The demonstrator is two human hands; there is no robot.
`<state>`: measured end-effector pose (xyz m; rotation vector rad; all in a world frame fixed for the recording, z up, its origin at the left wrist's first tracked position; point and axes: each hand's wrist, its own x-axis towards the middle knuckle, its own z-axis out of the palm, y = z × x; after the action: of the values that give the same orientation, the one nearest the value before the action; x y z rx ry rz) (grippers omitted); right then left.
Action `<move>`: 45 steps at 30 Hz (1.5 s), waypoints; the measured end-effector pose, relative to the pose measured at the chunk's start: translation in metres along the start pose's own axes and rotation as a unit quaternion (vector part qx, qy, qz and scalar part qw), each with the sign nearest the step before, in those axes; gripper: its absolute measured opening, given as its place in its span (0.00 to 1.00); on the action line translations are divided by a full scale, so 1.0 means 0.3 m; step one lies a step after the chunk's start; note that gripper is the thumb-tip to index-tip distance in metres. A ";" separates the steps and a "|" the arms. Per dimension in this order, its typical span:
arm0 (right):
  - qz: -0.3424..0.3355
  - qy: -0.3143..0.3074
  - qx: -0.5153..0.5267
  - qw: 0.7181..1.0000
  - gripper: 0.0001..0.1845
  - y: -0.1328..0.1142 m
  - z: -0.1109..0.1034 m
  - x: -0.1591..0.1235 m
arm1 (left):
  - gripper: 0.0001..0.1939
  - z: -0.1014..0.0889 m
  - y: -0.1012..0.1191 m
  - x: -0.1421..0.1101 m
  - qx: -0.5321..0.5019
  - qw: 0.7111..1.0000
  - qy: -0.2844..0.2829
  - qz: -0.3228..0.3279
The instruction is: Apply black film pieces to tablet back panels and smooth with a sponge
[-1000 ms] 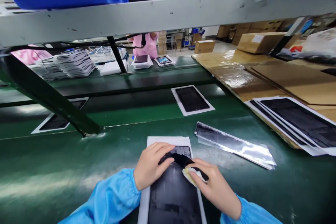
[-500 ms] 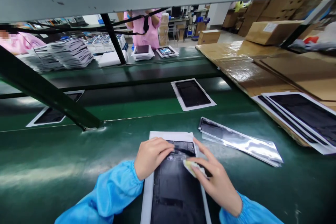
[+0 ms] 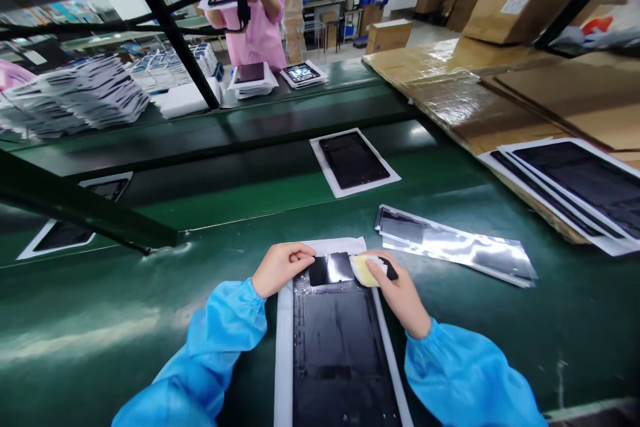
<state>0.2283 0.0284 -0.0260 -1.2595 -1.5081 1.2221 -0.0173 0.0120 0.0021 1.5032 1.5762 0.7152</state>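
A black tablet panel [image 3: 343, 340] lies on a white sheet [image 3: 284, 367] on the green bench before me. Across its far end is a glossy black film strip [image 3: 331, 269]. My left hand [image 3: 281, 269] pinches the strip's left end between thumb and fingertips. At the other end, my right hand [image 3: 406, 297] grips a pale yellow and white pad [image 3: 366, 272], its edge against the strip. Something dark shows among the right fingers; I cannot make out what it is.
Clear film strips [image 3: 455, 247] lie right of the panel. Stacked panels [image 3: 580, 180] rest on cardboard [image 3: 450, 100] farther right. Another panel [image 3: 353, 160] lies beyond on the green belt [image 3: 240, 193]. A dark post [image 3: 90, 203] slants at left. A person in pink [image 3: 255, 20] stands across.
The black strip now shows flat and glossy between my hands. My right hand has moved farther up, to the strip's right end. The view has shifted, and the person opposite now holds a tablet.
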 end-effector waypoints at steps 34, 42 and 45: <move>0.007 0.014 0.001 1.000 0.16 0.014 0.045 -0.032 | 0.11 0.035 -0.013 0.006 0.039 0.998 -0.027 -0.039; -0.010 0.021 -0.015 1.000 0.15 0.020 0.045 -0.031 | 0.12 0.038 -0.021 0.006 0.044 0.998 -0.027 -0.040; -0.009 0.019 -0.018 1.000 0.15 0.023 0.045 -0.032 | 0.12 0.037 -0.019 0.006 0.050 0.998 -0.027 -0.036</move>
<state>0.2186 0.0170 -0.0355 -1.2834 -1.5171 1.1568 -0.0106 0.0116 -0.0085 1.5167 1.6362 0.5582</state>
